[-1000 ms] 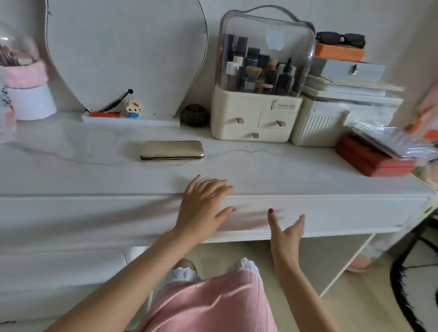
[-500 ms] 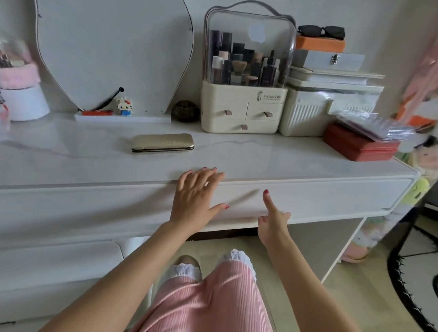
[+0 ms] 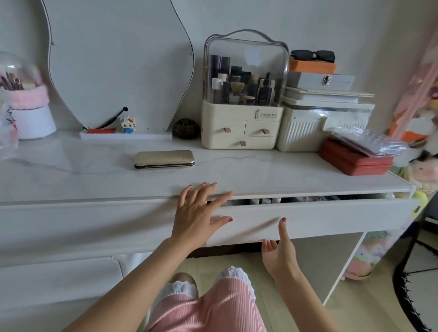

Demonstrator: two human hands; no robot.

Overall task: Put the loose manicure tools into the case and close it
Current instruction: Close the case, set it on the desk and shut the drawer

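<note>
Hands, centre frame: left hand (image 3: 198, 210) flat, fingers spread, on surface (image 3: 85, 184) edge; right hand (image 3: 280, 255) hooks drawer (image 3: 324, 217) underside, thumb on front. Drawer ajar. Case (image 3: 164, 158) closed, centre-left, untouched. Best to pull level and brace steadily; tools probably inside.

White tabletop (image 3: 263, 173). Gold case (image 3: 164, 159) flat mid-surface, closed. Along back: brush holder (image 3: 30, 115), mirror base (image 3: 138, 137), cosmetic organizer (image 3: 241, 127), ribbed box (image 3: 300, 134). Red box (image 3: 352, 162) at right end. My left grip (image 3: 197, 213) flat on front edge; drawer (image 3: 324, 214) beneath ajar.
</note>
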